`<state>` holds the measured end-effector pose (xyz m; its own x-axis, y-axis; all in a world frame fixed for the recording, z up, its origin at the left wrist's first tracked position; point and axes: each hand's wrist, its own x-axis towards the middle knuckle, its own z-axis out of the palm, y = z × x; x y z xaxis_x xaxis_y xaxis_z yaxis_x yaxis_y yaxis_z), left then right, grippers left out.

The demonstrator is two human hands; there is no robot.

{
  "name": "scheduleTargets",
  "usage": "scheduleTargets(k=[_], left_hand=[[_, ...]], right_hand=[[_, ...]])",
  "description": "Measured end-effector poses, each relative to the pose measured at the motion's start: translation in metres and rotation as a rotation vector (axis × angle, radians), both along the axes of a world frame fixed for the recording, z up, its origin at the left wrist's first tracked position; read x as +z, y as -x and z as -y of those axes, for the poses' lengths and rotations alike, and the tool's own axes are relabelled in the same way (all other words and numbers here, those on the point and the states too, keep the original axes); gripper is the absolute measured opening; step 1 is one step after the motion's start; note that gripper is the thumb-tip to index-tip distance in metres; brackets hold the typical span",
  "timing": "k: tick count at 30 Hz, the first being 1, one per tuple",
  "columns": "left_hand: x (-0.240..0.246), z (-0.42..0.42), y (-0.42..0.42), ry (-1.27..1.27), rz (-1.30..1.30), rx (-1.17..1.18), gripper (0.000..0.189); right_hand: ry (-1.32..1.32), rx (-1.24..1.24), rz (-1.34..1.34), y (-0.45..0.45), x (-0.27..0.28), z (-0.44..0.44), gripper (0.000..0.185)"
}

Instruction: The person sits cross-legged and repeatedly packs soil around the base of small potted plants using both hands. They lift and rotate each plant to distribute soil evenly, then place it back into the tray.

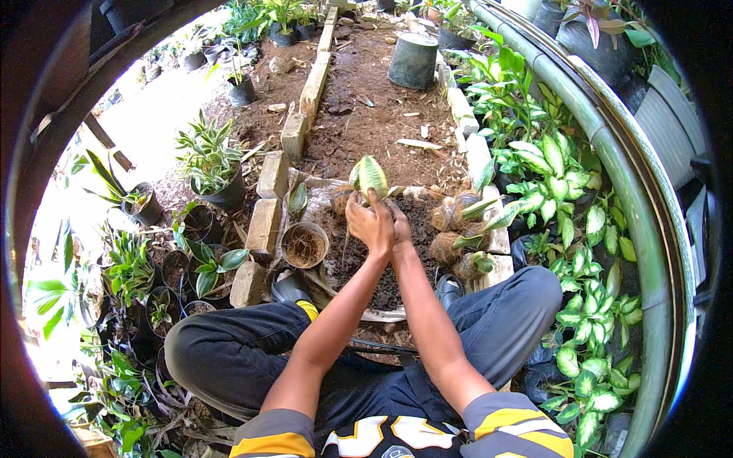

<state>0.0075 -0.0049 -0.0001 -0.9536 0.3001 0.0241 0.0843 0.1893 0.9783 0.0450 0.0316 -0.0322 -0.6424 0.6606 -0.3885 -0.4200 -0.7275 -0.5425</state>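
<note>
Both my hands meet over a heap of dark soil (382,289) spread on a pale sack (312,200). My left hand (369,226) and my right hand (400,222) close together around the base of a small variegated snake plant (371,174). Its broad yellow-edged leaves rise above my fingers, while its lower part is hidden by them. Just beyond my left hand lies a brown fibrous root ball (342,197). To the right rest several snake plant cuttings with fibre-wrapped root balls (444,247). A small pot (304,245) holding brown fibre stands at the left.
Stone blocks (263,226) edge the bed on the left, and pale blocks (478,157) on the right. An upturned black bucket (412,62) stands farther up the soil. Potted plants (220,177) crowd the left; leafy dieffenbachia (550,166) and a green bamboo pole (635,189) line the right.
</note>
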Motion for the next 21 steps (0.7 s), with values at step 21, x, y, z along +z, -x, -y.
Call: scheduleTargets(k=[21], left_hand=[[-0.001,0.014,0.024,-0.26,-1.156,-0.689,0.024]], right_hand=[[-0.164,0.318,-0.539,-0.029,-0.064,-0.056,0.039]])
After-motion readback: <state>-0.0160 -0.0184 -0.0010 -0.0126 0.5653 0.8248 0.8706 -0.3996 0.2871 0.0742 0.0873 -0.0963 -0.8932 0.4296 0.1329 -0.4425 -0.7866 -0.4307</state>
